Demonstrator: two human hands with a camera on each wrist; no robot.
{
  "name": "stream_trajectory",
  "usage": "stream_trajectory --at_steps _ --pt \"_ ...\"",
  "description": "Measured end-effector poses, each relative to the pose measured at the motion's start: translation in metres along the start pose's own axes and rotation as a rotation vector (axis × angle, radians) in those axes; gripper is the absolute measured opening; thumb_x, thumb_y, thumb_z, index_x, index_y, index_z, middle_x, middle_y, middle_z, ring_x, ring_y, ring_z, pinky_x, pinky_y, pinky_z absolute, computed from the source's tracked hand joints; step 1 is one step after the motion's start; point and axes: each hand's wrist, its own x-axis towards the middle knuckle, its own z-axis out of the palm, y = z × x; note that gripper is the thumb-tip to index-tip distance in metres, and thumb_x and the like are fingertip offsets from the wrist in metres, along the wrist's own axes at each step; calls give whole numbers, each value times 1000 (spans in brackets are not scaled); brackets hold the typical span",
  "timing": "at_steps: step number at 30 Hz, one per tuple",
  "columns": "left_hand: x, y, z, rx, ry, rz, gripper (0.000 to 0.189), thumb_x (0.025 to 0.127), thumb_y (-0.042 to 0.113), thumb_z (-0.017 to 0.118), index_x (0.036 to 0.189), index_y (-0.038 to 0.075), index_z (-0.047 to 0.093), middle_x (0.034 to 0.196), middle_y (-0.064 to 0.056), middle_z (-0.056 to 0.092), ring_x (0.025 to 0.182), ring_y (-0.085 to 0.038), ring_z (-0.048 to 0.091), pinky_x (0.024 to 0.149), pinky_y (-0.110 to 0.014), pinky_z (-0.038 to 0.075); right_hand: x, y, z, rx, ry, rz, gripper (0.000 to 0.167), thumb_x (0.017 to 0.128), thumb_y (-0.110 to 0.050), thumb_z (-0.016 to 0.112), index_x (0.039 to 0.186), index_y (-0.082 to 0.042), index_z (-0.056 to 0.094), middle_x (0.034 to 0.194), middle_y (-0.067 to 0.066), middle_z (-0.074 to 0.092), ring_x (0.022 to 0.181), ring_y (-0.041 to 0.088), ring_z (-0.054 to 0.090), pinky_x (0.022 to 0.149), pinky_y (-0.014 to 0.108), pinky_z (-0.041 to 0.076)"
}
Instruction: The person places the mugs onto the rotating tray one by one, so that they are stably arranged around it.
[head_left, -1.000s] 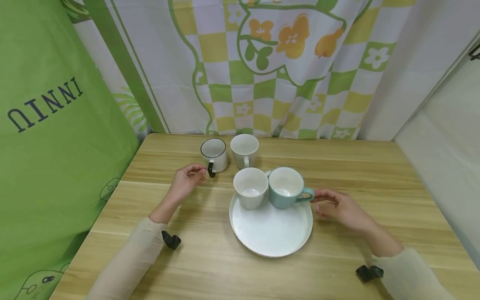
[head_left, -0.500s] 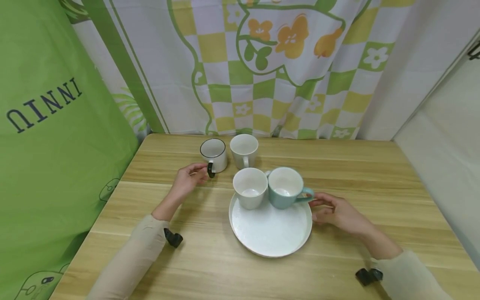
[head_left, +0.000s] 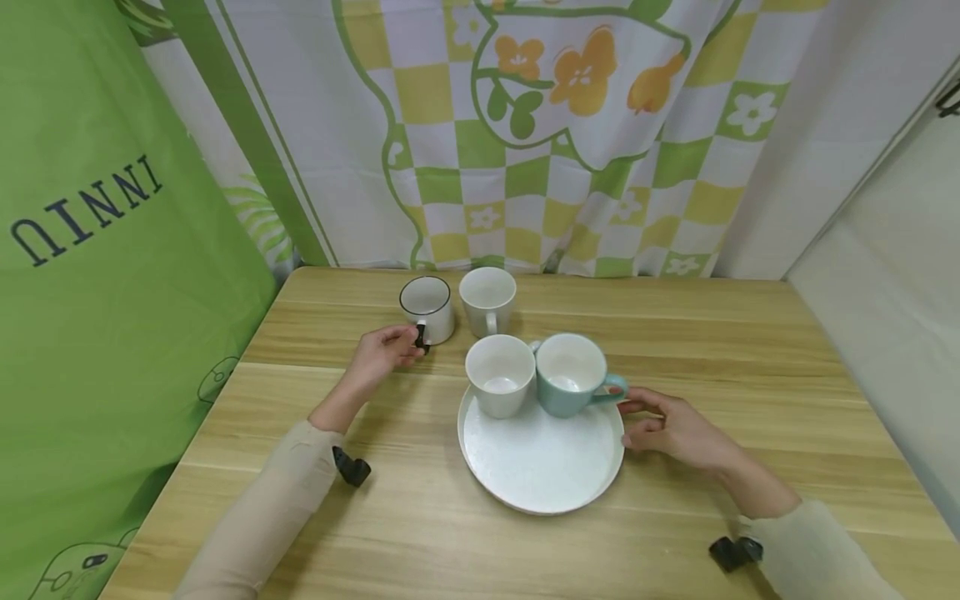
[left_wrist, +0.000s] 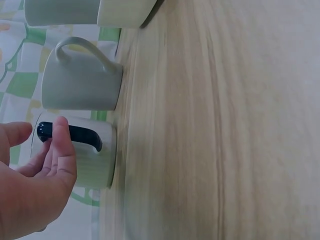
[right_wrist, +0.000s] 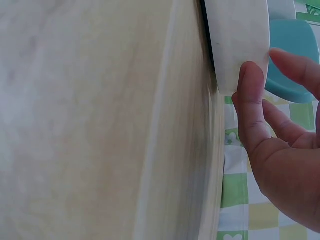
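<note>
In the head view my left hand [head_left: 381, 357] has its fingers at the black handle of a white mug with a dark rim [head_left: 438, 325]. The left wrist view shows fingers hooked about that handle [left_wrist: 82, 134], with the thumb apart from it. Opposite, my right hand [head_left: 678, 427] touches the side of a round white tray [head_left: 542, 479] with lightly bent fingers. On this tray stand a white cup [head_left: 501, 400] and a teal mug [head_left: 564, 400], whose handle overlaps the right fingertips. In the right wrist view a fingertip [right_wrist: 251, 77] lies against the tray wall.
Beside the dark-rimmed mug stands another white mug [head_left: 487, 304], its handle toward me. A patterned curtain [head_left: 525, 183] hangs behind the wooden table [head_left: 720, 333]. Green cloth [head_left: 112, 292] borders the left side, and a pale wall [head_left: 892, 292] the right.
My left hand has moved slightly right, and its fingers now overlap the black handle. My right hand has shifted slightly left against the tray. Mugs and tray stay in place.
</note>
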Motion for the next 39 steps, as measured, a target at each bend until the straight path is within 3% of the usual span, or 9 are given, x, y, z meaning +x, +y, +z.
stream_trajectory --at_steps 9,20,27,39 --pt "6 1 6 -59 -57 -18 42 103 27 56 128 -7 59 128 -28 61 96 -17 70 78 -23 58 0 1 1 44 -9 15 77 89 -12 74 152 1 33 143 35 43 98 18 72 82 25 57" --pt "9 4 9 -65 -70 -46 41 104 28 56 126 -7 60 117 -20 64 99 -25 69 74 -24 57 -1 -1 1 -6 0 -1 76 88 -15 76 151 0 35 143 33 44 99 20 72 84 24 55" --pt "10 4 11 -53 -62 -53 40 104 27 54 128 -5 60 118 -20 64 86 -11 68 75 -25 56 0 1 0 -10 -5 -17 75 87 -14 77 149 1 36 142 34 45 98 19 72 84 24 55" --pt "10 8 13 -97 -45 -92 37 104 21 54 126 -8 59 116 -21 64 82 -12 67 69 -20 54 -1 1 1 -18 -5 -23 79 88 -14 76 152 1 32 142 35 45 97 19 72 84 23 55"
